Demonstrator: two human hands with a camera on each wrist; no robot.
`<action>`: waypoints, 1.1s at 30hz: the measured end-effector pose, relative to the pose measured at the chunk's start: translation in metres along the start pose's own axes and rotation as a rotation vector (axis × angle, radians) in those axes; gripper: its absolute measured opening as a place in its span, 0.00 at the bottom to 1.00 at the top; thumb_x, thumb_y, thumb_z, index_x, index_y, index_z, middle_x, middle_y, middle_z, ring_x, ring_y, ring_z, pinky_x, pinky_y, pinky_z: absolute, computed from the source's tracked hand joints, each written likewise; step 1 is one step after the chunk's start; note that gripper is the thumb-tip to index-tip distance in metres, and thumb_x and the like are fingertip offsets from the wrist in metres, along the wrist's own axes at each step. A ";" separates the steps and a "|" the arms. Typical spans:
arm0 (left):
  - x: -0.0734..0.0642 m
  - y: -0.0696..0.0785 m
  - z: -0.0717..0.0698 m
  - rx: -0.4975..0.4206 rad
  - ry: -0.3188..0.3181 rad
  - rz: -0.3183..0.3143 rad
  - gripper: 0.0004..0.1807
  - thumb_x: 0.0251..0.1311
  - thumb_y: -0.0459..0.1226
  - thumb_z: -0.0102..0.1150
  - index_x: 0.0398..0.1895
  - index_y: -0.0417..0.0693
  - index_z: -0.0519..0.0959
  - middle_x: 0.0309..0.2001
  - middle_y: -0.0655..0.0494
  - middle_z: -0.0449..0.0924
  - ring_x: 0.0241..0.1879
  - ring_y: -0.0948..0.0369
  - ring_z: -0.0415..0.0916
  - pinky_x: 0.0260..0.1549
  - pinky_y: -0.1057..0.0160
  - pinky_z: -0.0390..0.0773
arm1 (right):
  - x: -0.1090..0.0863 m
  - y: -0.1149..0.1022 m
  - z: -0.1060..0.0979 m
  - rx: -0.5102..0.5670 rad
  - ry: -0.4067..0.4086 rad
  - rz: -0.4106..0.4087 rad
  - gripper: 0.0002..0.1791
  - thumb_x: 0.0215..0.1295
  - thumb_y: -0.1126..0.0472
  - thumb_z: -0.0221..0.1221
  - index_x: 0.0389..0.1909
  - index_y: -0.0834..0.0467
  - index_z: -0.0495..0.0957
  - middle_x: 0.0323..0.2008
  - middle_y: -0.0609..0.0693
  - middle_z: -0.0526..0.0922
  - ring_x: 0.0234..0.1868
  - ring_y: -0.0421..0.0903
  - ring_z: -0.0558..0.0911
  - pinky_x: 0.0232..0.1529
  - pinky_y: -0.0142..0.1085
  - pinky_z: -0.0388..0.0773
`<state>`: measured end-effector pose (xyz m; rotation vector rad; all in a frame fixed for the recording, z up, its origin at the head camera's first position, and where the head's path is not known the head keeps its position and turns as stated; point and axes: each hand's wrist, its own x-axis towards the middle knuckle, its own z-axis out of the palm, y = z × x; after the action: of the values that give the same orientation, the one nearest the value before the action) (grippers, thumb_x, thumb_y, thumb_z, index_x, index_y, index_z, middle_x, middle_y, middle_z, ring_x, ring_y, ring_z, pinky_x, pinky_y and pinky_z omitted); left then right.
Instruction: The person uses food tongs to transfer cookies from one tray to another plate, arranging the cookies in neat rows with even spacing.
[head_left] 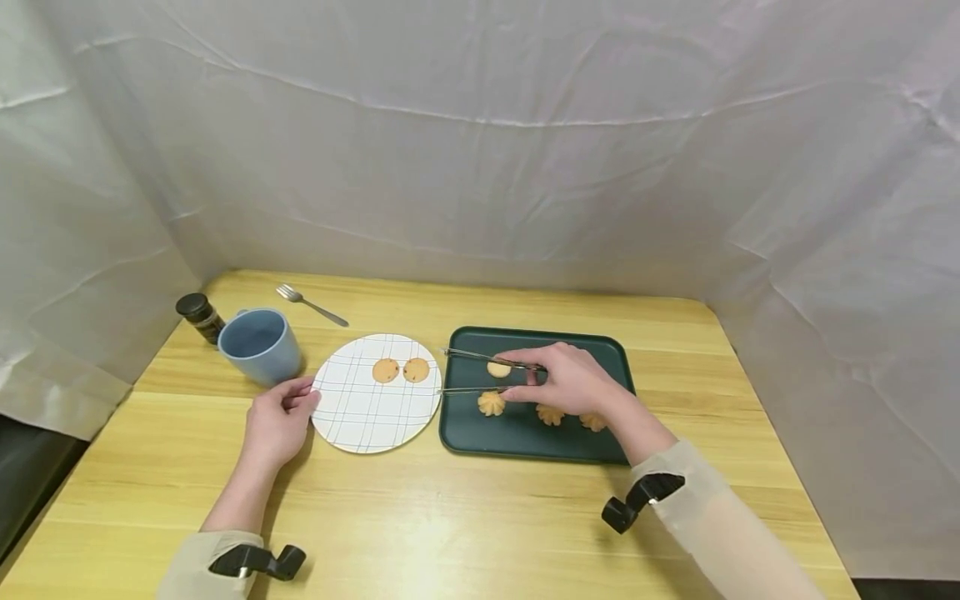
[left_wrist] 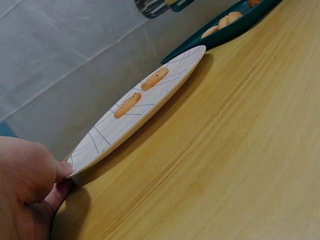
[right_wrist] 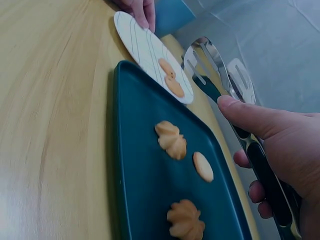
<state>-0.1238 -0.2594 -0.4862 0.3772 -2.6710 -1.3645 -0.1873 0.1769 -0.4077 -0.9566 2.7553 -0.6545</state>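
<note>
With thumb above and a finger beneath, my left hand [head_left: 277, 423] pinches the left rim of a round white plate [head_left: 352, 417] patterned with thin blue lines. Two round cookies [head_left: 386, 371] with dark specks lie side by side on it. My right hand [head_left: 573, 379] grips metal tongs [right_wrist: 257, 162] with black handles and slotted ends. The tongs' arms are spread, with nothing between the ends, and reach over a dark green tray [head_left: 465, 437] toward the plate. On the tray sit a smooth pale cookie [right_wrist: 203, 166] and several flower-shaped cookies [right_wrist: 171, 140], partly hidden by my right hand in the head view.
A blue mug [head_left: 262, 350] stands just beyond my left hand, beside a black-lidded jar [head_left: 201, 317]. Behind the plate a fork [head_left: 313, 308] lies on the wooden table [head_left: 420, 525]. Pale cloth [head_left: 465, 167] hangs around the table's back and sides.
</note>
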 end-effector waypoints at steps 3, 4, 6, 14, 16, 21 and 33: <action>0.000 0.000 0.000 -0.001 -0.001 0.000 0.19 0.77 0.38 0.59 0.64 0.36 0.81 0.51 0.41 0.84 0.49 0.53 0.78 0.40 0.76 0.73 | -0.006 0.005 -0.001 -0.009 0.001 0.029 0.36 0.66 0.31 0.66 0.74 0.33 0.75 0.25 0.33 0.79 0.15 0.41 0.69 0.21 0.39 0.64; 0.000 0.000 0.000 -0.001 -0.001 -0.001 0.19 0.77 0.38 0.59 0.64 0.36 0.81 0.52 0.41 0.84 0.49 0.53 0.78 0.40 0.76 0.73 | -0.007 0.006 -0.001 -0.013 0.003 0.037 0.36 0.65 0.30 0.66 0.74 0.33 0.75 0.25 0.33 0.79 0.15 0.41 0.69 0.21 0.38 0.64; 0.000 0.000 0.000 -0.001 -0.003 -0.003 0.20 0.77 0.38 0.59 0.64 0.36 0.81 0.52 0.41 0.84 0.49 0.53 0.78 0.40 0.76 0.73 | -0.010 0.009 -0.001 -0.014 0.010 0.050 0.37 0.64 0.29 0.66 0.73 0.33 0.75 0.24 0.33 0.79 0.14 0.41 0.68 0.20 0.38 0.63; 0.000 -0.001 0.000 0.000 -0.001 0.000 0.20 0.77 0.39 0.60 0.64 0.36 0.81 0.52 0.41 0.84 0.49 0.53 0.79 0.40 0.76 0.73 | -0.017 0.024 0.000 -0.003 0.066 0.083 0.36 0.63 0.29 0.67 0.71 0.36 0.78 0.20 0.35 0.78 0.13 0.41 0.66 0.18 0.36 0.59; 0.000 -0.001 0.000 0.001 0.001 0.000 0.20 0.77 0.39 0.60 0.64 0.36 0.81 0.52 0.41 0.84 0.49 0.53 0.78 0.40 0.76 0.73 | -0.019 0.029 0.002 -0.003 0.086 0.099 0.35 0.64 0.30 0.68 0.70 0.35 0.79 0.18 0.36 0.77 0.12 0.41 0.66 0.18 0.36 0.59; 0.000 0.000 0.000 -0.002 0.000 -0.007 0.20 0.77 0.39 0.60 0.64 0.36 0.81 0.52 0.41 0.84 0.50 0.53 0.78 0.41 0.76 0.72 | -0.020 0.038 0.005 -0.014 0.103 0.150 0.35 0.63 0.30 0.68 0.70 0.36 0.80 0.14 0.39 0.73 0.13 0.43 0.66 0.18 0.38 0.60; 0.000 0.001 -0.001 -0.001 -0.005 -0.007 0.20 0.77 0.38 0.60 0.64 0.36 0.81 0.53 0.41 0.85 0.50 0.52 0.79 0.41 0.77 0.73 | -0.018 0.063 0.006 -0.011 0.056 0.188 0.37 0.67 0.31 0.66 0.71 0.46 0.79 0.09 0.43 0.68 0.12 0.42 0.61 0.20 0.39 0.60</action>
<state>-0.1234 -0.2594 -0.4854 0.3835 -2.6758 -1.3702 -0.2063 0.2305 -0.4413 -0.6795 2.8537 -0.6444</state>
